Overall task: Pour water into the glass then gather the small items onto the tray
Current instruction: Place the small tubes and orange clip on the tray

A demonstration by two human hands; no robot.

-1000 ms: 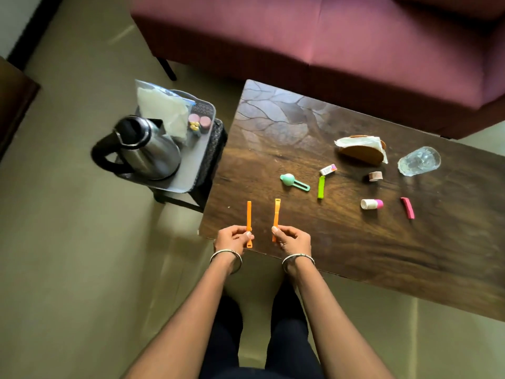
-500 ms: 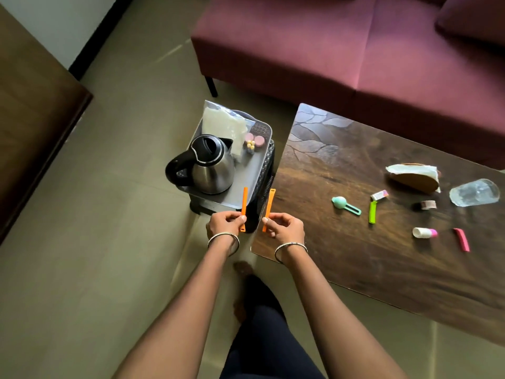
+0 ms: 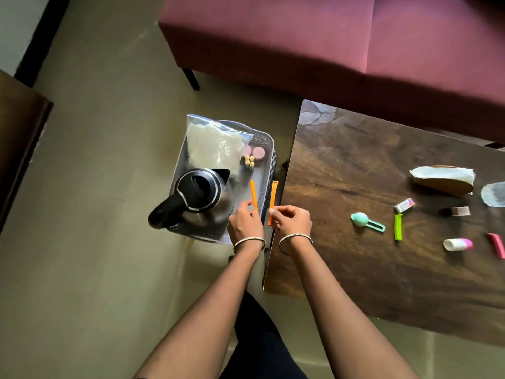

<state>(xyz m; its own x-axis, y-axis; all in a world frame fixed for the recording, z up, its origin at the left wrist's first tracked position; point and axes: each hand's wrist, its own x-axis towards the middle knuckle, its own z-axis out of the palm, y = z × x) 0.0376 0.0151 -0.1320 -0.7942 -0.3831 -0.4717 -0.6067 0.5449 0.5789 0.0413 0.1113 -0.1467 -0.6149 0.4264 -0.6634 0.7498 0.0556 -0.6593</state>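
the person's left hand (image 3: 246,224) pinches the lower end of a slim orange plastic clip (image 3: 254,194), held over the grey perforated plastic tray (image 3: 263,140) just beside the steel kettle with a black handle (image 3: 202,198). the right hand (image 3: 292,221) curls its fingers round the lower end of a second orange plastic clip (image 3: 272,196), above the tray's right rim, near the dark wooden table (image 3: 341,165). the clear glass (image 3: 493,194) sits at the table's far right, cut off by the frame edge. a teal plastic scoop (image 3: 363,220), a green plastic clip (image 3: 398,227) and a pink plastic clip (image 3: 496,244) lie apart on the table.
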